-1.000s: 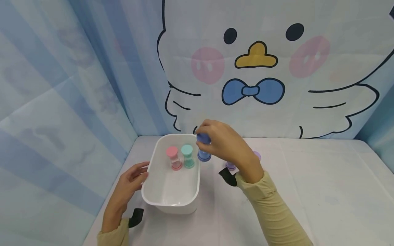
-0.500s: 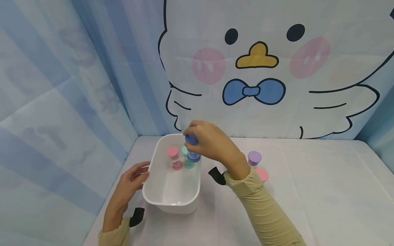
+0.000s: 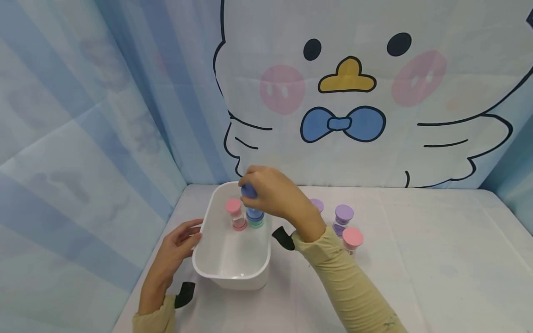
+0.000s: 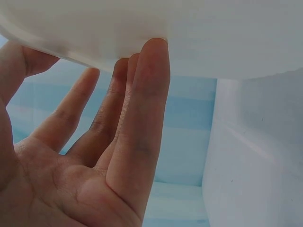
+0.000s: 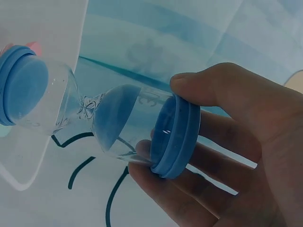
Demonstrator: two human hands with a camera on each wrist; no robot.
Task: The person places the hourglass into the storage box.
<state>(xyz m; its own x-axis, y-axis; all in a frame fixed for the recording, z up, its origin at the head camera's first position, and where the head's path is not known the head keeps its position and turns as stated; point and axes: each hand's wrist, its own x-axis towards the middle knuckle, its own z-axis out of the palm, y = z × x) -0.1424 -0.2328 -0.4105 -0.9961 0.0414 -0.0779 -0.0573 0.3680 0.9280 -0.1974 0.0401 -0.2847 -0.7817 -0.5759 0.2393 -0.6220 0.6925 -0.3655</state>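
Observation:
My right hand grips a blue hourglass by its upper cap, thumb on one side and fingers on the other. Blue sand shows in both bulbs. In the head view the hourglass overlaps the inside of a white bin, near its right wall. A pink hourglass stands inside the bin, and beside it a teal hourglass is mostly hidden behind the blue one. My left hand touches the bin's left outer wall, its fingers fairly straight against the white plastic.
Right of the bin, a purple hourglass and a pink-capped hourglass stand on the white table. Another purple cap shows partly behind my right forearm. A curtain with a printed cartoon character hangs behind the table.
My right hand has carried the blue hourglass leftward from beside the bin to over its inside, now covering most of the teal one. Hourglasses on the right have come into view. The left hand stays put.

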